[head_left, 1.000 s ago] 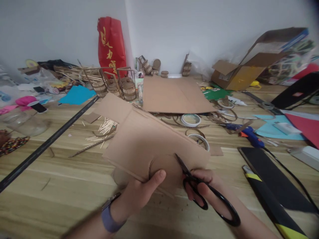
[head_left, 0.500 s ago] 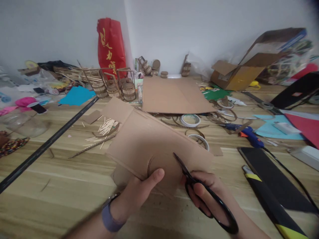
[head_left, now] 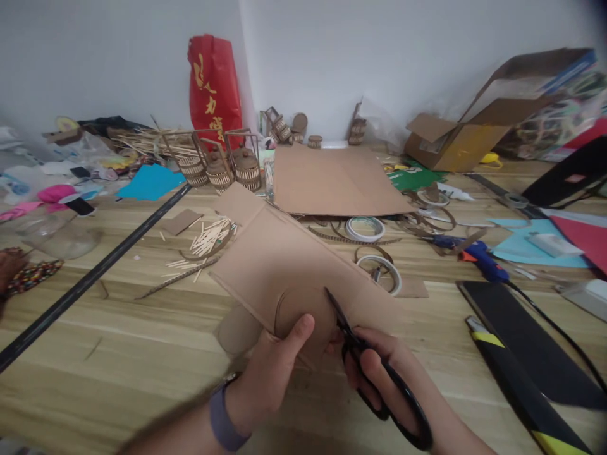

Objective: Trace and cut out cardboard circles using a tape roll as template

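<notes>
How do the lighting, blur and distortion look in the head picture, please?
Head view: soft, dim light, with a shadow on the table beside the left forearm; head view: the clear bag at far right looks smeared, while the scissors and cardboard read more clearly; head view: wide-angle stretching towards the edges, and a dark top-right corner.

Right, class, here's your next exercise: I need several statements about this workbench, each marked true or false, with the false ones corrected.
The right hand holds the black scissors. True.
The left hand holds the utility knife. False: it grips the held cardboard; the utility knife lies on the right.
The red bag bears gold characters. True.
The blue glue gun lies left of the held cardboard. False: it lies to its right.
</notes>
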Action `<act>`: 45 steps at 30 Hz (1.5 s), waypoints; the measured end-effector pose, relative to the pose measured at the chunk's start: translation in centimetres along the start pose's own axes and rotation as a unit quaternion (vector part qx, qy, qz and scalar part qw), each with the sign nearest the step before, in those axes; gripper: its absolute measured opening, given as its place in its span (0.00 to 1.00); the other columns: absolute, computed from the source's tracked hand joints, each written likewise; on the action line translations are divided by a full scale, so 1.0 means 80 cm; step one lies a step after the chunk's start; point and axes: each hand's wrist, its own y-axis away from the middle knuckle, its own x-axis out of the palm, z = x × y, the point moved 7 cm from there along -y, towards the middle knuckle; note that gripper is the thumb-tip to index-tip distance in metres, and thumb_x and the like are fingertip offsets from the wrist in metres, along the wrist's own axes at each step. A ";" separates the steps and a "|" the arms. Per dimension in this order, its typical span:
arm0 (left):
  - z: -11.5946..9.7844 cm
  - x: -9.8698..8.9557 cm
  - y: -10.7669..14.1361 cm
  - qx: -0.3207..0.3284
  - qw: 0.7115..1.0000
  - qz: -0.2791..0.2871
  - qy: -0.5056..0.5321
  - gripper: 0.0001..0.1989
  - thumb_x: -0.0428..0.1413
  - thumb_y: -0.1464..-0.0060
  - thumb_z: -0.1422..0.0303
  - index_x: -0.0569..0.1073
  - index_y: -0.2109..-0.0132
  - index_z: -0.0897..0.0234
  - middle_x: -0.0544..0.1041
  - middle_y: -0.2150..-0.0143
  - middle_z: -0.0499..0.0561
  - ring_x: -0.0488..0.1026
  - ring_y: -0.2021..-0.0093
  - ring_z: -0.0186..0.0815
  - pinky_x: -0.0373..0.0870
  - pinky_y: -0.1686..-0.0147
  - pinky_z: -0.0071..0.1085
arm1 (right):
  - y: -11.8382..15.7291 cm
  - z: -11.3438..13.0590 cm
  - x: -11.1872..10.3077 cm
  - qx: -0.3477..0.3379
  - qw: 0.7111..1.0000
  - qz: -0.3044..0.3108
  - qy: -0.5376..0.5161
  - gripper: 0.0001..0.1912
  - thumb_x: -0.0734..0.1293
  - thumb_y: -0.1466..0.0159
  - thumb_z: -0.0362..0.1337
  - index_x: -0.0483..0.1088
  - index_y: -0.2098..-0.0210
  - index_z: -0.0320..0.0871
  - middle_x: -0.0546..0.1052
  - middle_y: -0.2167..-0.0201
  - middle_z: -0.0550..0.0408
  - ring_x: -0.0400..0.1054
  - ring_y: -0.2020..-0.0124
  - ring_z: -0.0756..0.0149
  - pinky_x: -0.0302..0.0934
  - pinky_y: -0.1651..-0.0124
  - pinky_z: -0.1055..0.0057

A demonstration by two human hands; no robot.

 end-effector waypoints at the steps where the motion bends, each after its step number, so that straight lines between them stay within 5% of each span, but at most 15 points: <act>1: -0.004 0.000 0.002 0.003 1.000 -0.002 -0.020 0.25 0.64 0.46 0.46 0.82 0.55 0.64 0.82 0.43 0.61 0.74 0.37 0.51 0.63 0.32 0.48 | 0.003 0.003 -0.003 0.001 1.000 0.005 0.010 0.47 0.56 0.49 0.83 0.70 0.72 0.41 0.67 0.83 0.58 0.51 0.88 0.77 0.47 0.84 0.75; 4: -0.016 0.005 0.009 0.009 0.998 -0.002 -0.055 0.25 0.63 0.46 0.45 0.83 0.56 0.64 0.83 0.46 0.61 0.76 0.39 0.52 0.65 0.33 0.48 | 0.010 0.008 -0.009 0.017 0.999 0.029 0.035 0.46 0.57 0.47 0.81 0.72 0.69 0.41 0.71 0.80 0.56 0.56 0.86 0.74 0.52 0.83 0.74; 12: -0.018 0.009 0.014 0.005 0.998 -0.020 -0.064 0.26 0.64 0.47 0.49 0.81 0.48 0.63 0.83 0.46 0.60 0.76 0.39 0.51 0.68 0.35 0.46 | 0.018 0.016 -0.018 0.046 0.981 0.002 0.189 0.22 0.65 0.35 0.57 0.68 0.72 0.46 0.68 0.85 0.61 0.64 0.86 0.69 0.54 0.83 0.75; 19: -0.020 0.007 0.016 0.011 0.998 -0.014 -0.066 0.25 0.63 0.45 0.49 0.81 0.48 0.62 0.83 0.45 0.59 0.72 0.35 0.50 0.63 0.31 0.47 | 0.013 0.067 -0.018 -0.083 0.953 -0.021 0.291 0.13 0.66 0.35 0.43 0.68 0.74 0.45 0.70 0.84 0.59 0.61 0.85 0.69 0.51 0.85 0.75; 24: -0.022 -0.003 0.015 0.006 0.997 -0.019 -0.079 0.28 0.63 0.45 0.47 0.82 0.48 0.64 0.82 0.44 0.62 0.74 0.37 0.53 0.61 0.31 0.51 | -0.004 0.054 -0.025 -0.035 0.963 0.018 0.267 0.14 0.68 0.38 0.46 0.67 0.75 0.45 0.70 0.84 0.60 0.61 0.85 0.71 0.51 0.83 0.76; 30: -0.025 -0.006 0.011 0.024 0.997 -0.004 -0.077 0.28 0.60 0.43 0.45 0.84 0.52 0.65 0.84 0.47 0.61 0.75 0.38 0.54 0.67 0.35 0.49 | -0.022 0.019 -0.035 0.004 0.994 -0.085 0.065 0.23 0.73 0.52 0.47 0.54 0.73 0.51 0.66 0.88 0.68 0.55 0.88 0.74 0.46 0.85 0.79; 34: -0.024 -0.007 0.012 0.009 0.998 -0.020 -0.064 0.25 0.62 0.43 0.49 0.83 0.50 0.65 0.83 0.45 0.61 0.76 0.39 0.53 0.66 0.34 0.49 | -0.026 0.025 -0.030 0.015 0.998 -0.024 0.060 0.23 0.76 0.50 0.48 0.58 0.70 0.50 0.66 0.83 0.67 0.57 0.85 0.74 0.50 0.83 0.77; 40: -0.031 -0.004 0.018 0.002 0.993 -0.011 -0.118 0.21 0.62 0.45 0.48 0.85 0.57 0.61 0.85 0.50 0.59 0.78 0.42 0.54 0.68 0.35 0.48 | -0.025 0.052 -0.030 0.007 0.998 0.045 0.038 0.31 0.75 0.47 0.65 0.60 0.71 0.47 0.59 0.81 0.69 0.50 0.80 0.75 0.46 0.79 0.77; 45: -0.031 0.007 0.018 0.023 0.993 0.030 -0.112 0.20 0.59 0.41 0.48 0.85 0.61 0.60 0.86 0.53 0.57 0.79 0.43 0.52 0.72 0.39 0.44 | -0.022 0.042 -0.024 0.020 0.999 0.037 -0.034 0.37 0.74 0.53 0.72 0.61 0.69 0.48 0.72 0.77 0.60 0.58 0.78 0.71 0.52 0.76 0.73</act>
